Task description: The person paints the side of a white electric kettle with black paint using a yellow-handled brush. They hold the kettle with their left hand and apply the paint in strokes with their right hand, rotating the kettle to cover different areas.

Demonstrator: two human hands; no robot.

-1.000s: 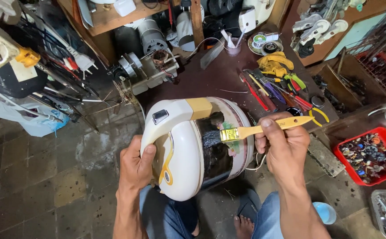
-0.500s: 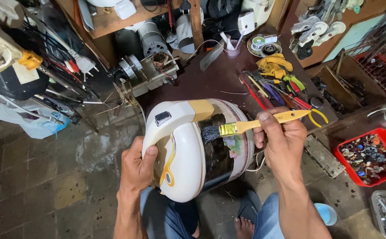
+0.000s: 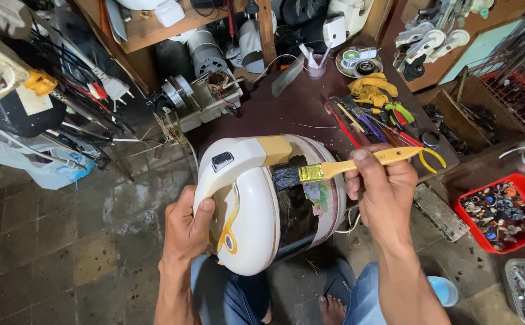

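Rice cooker (image 3: 256, 204) sits tipped on its side above the person's knees, at the near edge of the surface (image 3: 298, 114). Left hand (image 3: 185, 232) lies on its left flank; right hand (image 3: 380, 186) is to its right, with the paintbrush (image 3: 341, 167) reaching leftward onto the cooker's upper side. Pliers and screwdrivers (image 3: 383, 123) lie behind the right hand. Parts tray (image 3: 503, 210) stands on the floor, far right.

Dark workbench (image 3: 286, 114), pliers (image 3: 422, 150), screwdrivers (image 3: 350, 123), solder reel (image 3: 351, 58)
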